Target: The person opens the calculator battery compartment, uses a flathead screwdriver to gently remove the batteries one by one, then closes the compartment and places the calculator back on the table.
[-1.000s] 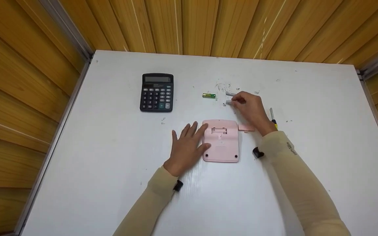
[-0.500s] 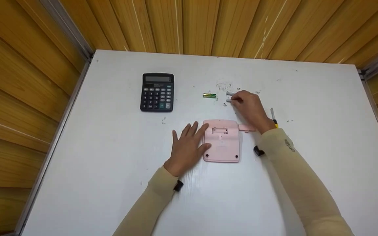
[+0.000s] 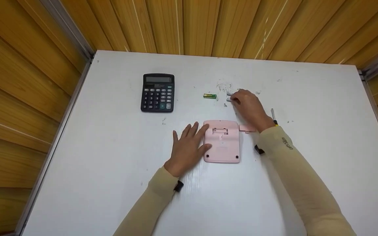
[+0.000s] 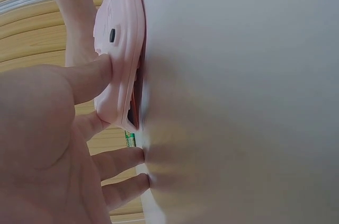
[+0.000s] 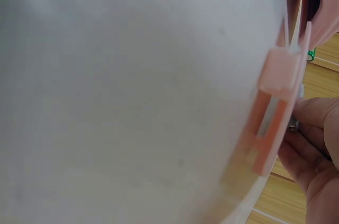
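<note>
A pink calculator lies face down, its small battery compartment uncovered. My left hand rests along its left side, with thumb and index finger on the casing and the other fingers stretched out on the table. Farther back, my right hand pinches a thin grey battery between thumb and fingers; its metal end peeks out among them in the right wrist view. A second grey battery lies just behind it, partly covered by the fingers. To their left is a green battery.
A pink battery cover lies right of the pink calculator, under the right wrist. Beyond it sits a screwdriver, its handle partly behind the forearm. A black calculator lies face up at the back left of the white table. Wooden panels stand behind.
My right hand has shifted slightly back and left, bringing the nearer grey battery closer to the other one. The left hand and the pink calculator stay in place.
</note>
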